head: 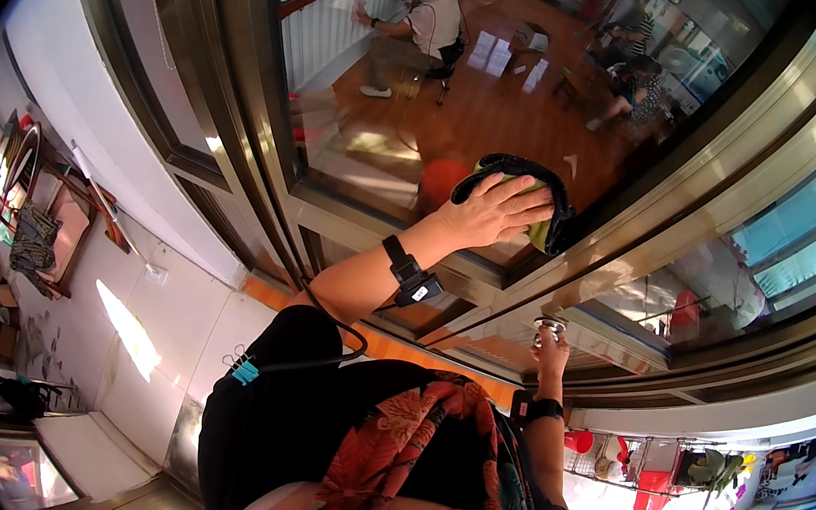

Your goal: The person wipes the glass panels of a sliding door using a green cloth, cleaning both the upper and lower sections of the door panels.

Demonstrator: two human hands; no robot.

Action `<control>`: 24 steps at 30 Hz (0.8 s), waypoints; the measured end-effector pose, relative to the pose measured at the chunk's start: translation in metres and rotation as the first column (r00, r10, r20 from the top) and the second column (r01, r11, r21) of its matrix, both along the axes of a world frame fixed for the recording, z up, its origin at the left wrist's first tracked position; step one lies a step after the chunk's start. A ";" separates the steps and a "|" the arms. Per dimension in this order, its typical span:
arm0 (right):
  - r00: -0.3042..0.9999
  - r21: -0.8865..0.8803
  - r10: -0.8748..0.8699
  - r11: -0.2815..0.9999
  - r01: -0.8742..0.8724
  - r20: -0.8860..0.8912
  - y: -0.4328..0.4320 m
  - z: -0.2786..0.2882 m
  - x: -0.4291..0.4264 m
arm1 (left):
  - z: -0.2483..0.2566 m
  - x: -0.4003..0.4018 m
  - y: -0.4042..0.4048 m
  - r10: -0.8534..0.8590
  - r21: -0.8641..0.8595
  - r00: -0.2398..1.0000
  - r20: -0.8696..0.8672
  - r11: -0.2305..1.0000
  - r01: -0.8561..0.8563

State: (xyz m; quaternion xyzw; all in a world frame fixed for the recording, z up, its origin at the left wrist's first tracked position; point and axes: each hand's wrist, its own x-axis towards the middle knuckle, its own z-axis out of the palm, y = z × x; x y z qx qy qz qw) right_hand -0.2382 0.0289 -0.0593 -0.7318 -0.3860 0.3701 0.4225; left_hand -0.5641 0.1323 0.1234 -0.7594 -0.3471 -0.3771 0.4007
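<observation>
My left hand [506,204] presses a folded black and yellow-green cloth [551,230] against the lower part of a glass door pane [393,121], near the pane's lower right corner. Its fingers are spread over the cloth and cover part of it. Lower and to the right, my right hand [553,353] grips a shiny round metal door knob [548,324]. The bronze-coloured metal door frame [654,215] runs diagonally between the pane and a second glazed panel. Each wrist wears a black strap with a small device.
Through the glass, a seated person [434,24] faces a white radiator, and others sit farther right. On the left are a wooden chair [60,230] and a white pole [109,198]. A wire rack [626,461] with red containers and a potted orchid [712,467] stands at right.
</observation>
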 end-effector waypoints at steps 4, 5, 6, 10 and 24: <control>0.962 -0.069 0.191 0.981 -0.181 0.197 0.006 -0.034 0.034 | -0.048 -0.064 -0.001 0.008 -0.018 0.997 -0.082 1.000 -0.009; 0.963 -0.057 0.178 0.984 -0.170 0.202 0.006 -0.052 0.053 | -0.060 -0.083 -0.001 -0.025 -0.108 0.997 -0.069 0.994 0.018; 0.948 0.001 0.181 0.982 -0.188 0.261 0.004 -0.064 0.070 | -0.066 -0.096 0.001 -0.021 -0.170 1.000 -0.011 0.985 0.019; 0.991 0.096 0.068 0.992 -0.080 0.118 0.008 -0.018 0.008 | -0.072 -0.189 -0.022 0.306 -0.177 0.939 0.157 0.944 -0.278; 0.998 -0.037 -0.057 0.998 0.057 -0.008 0.000 -0.004 0.002 | 0.197 -0.080 0.009 0.073 0.145 0.898 0.434 0.978 -0.149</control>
